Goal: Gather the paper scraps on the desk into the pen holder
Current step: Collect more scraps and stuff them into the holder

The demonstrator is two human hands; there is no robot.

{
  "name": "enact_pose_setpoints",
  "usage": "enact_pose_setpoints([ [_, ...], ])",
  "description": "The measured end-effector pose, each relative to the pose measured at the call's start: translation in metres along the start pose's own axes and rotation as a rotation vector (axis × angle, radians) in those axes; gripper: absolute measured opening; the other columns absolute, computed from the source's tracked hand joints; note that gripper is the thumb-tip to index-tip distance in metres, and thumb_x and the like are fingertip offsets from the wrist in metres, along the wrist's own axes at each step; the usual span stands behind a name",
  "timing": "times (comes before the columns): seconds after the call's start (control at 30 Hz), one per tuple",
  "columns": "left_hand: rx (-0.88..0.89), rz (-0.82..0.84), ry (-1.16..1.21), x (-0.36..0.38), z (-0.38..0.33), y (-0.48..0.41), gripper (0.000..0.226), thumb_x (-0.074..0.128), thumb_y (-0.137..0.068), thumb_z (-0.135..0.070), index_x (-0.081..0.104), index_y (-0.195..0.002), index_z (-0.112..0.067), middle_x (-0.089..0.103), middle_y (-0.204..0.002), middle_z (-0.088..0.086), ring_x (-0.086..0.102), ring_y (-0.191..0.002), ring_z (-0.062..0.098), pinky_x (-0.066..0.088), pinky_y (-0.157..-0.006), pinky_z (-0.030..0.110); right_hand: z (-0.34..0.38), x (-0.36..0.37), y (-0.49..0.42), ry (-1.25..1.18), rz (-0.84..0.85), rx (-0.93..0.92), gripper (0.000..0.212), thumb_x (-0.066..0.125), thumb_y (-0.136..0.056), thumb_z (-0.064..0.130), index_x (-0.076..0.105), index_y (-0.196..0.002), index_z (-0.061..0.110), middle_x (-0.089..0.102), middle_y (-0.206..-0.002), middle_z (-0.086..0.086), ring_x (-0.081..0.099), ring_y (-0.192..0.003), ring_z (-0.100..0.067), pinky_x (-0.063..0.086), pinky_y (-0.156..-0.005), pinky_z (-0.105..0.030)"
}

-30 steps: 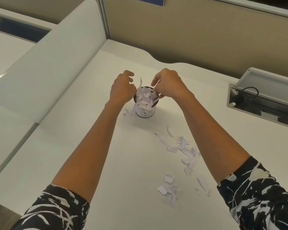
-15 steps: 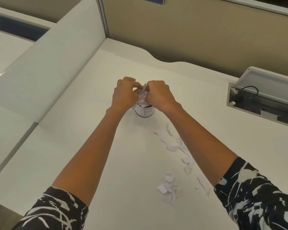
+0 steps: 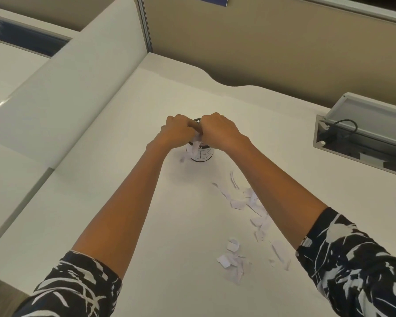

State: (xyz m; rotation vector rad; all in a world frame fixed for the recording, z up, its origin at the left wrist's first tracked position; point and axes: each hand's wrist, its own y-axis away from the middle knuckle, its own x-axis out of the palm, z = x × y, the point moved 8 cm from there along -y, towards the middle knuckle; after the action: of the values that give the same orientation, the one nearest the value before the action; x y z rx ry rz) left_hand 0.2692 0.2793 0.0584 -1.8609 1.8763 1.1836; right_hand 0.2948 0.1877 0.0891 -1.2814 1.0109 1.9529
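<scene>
While the white desk [image 3: 146, 225] spreads under both arms, the holder [image 3: 201, 154] stands directly beneath the grip, its top covered by both hands. Left hand [image 3: 177, 131] and right hand [image 3: 217, 131] are curled tight, knuckles touching, pinching scraps [image 3: 195, 145] that hang down the holder's side. More loose bits [image 3: 249, 202] lie nearer the person, right of the grip.

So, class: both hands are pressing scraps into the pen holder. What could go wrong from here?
1. A strip already hangs over the pen holder; harder pressing by the left hand and right hand may squeeze more out.
2. The holder looks small, so it might tip.
3. Many scraps remain on the desk; they may not all fit.
</scene>
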Motion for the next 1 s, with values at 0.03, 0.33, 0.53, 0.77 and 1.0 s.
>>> enact_pose_setpoints([
  [0.03,0.013,-0.031,0.071,-0.004,0.000,0.001,0.046,0.039,-0.080,-0.003,0.070,-0.093,-0.034,0.067,-0.106,0.010,0.052,-0.111,0.025,0.046,-0.094,0.036,-0.002,-0.004,0.000,-0.042,0.006,0.009,0.027,0.065,-0.084,0.034,0.058,-0.086,0.009,0.049,-0.071,-0.004,0.056,-0.079,-0.032,0.037,-0.060,-0.031],
  [0.33,0.018,-0.224,0.300,-0.032,0.040,0.032,0.046,0.041,-0.083,0.003,0.067,-0.108,-0.027,0.062,-0.120,-0.002,0.062,-0.086,0.020,0.037,-0.050,0.021,-0.020,-0.023,0.017,-0.270,-0.037,0.003,0.027,0.062,-0.084,0.017,0.070,-0.110,0.019,0.066,-0.111,-0.010,0.061,-0.095,-0.028,0.042,-0.071,-0.028],
  [0.53,-0.172,0.124,0.054,0.017,0.082,0.051,0.060,0.083,-0.071,-0.030,0.051,-0.121,-0.027,0.056,-0.115,-0.001,0.056,-0.097,0.018,0.044,-0.075,0.029,-0.007,0.004,0.026,-0.201,0.054,-0.041,0.071,0.078,-0.073,0.033,0.045,-0.136,0.033,0.045,-0.117,-0.006,0.051,-0.105,-0.029,0.042,-0.078,-0.033],
  [0.77,-0.115,0.087,0.200,0.043,0.068,0.055,0.044,0.083,-0.066,-0.047,0.060,-0.101,-0.032,0.072,-0.083,-0.013,0.071,-0.075,0.008,0.055,-0.072,0.033,0.011,0.007,0.027,-0.063,-0.057,-0.093,0.041,0.065,-0.084,0.028,0.057,-0.124,0.031,0.044,-0.120,-0.010,0.054,-0.091,-0.031,0.037,-0.068,-0.030],
  [1.0,-0.022,-0.149,0.403,0.006,0.056,0.055,0.013,0.073,-0.082,-0.031,0.068,-0.088,-0.021,0.075,-0.074,-0.003,0.068,-0.060,0.009,0.055,-0.059,0.028,0.002,-0.005,0.023,-0.178,-0.188,-0.044,0.018,0.059,-0.089,0.020,0.073,-0.099,0.016,0.054,-0.097,-0.008,0.052,-0.085,-0.027,0.032,-0.068,-0.029],
])
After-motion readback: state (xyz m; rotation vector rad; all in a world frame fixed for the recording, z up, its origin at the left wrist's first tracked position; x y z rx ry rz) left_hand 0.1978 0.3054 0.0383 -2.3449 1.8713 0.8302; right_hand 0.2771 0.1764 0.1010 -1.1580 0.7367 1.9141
